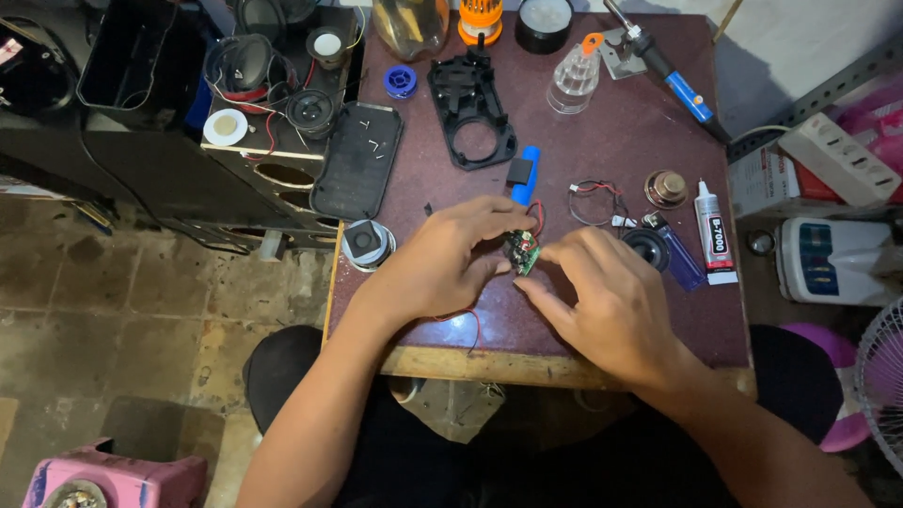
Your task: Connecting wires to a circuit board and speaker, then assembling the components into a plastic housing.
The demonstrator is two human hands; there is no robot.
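Observation:
A small green circuit board [523,252] with red and black wires sits between my two hands above a dark maroon table [611,141]. My left hand [450,259] pinches the board's left side with thumb and fingers. From the right, my right hand [602,296] grips the board's other edge. A red wire [467,322] trails from under my left hand toward the table's front edge. Just behind the board lies a blue cylindrical battery cell [525,174] with a black band.
On the table lie a black plastic housing [470,113], a solder spool [400,82], a soldering iron [673,75], a clear bottle [574,80], a glue tube [713,233], a lighter [675,252] and small speakers [666,188]. A speaker cabinet [273,141] stands at left.

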